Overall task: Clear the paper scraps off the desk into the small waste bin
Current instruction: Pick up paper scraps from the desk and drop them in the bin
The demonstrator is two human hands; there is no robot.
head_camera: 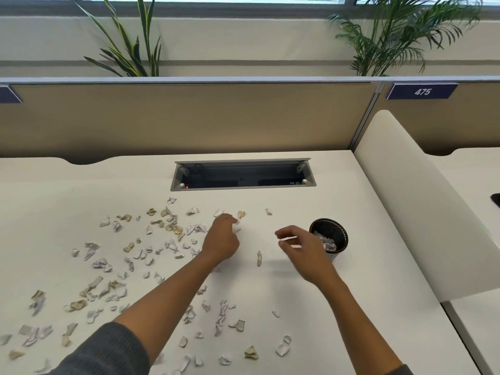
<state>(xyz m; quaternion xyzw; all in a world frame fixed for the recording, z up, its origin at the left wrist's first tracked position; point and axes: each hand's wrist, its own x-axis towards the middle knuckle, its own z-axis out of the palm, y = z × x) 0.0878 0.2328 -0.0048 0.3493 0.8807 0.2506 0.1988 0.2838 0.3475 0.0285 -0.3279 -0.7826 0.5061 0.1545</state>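
White and tan paper scraps (pixel 173 234): scattered over the left and near tabletop (pixel 311 201), many left; one lone scrap (pixel 259 257) lies between our hands.
Bin (pixel 329 237): black mesh, upright, right of centre, some scraps inside.
Left hand (pixel 221 239): its grip is pinched around a far scrap (pixel 240 215).
Right hand (pixel 300 246): beside the bin, fingers loosely curled on a thin white sliver (pixel 290 239); firmness unclear.
Method, in our judgement: we gather several scraps per pinch, carry them fully over the rim before release, and work from the bin outward.
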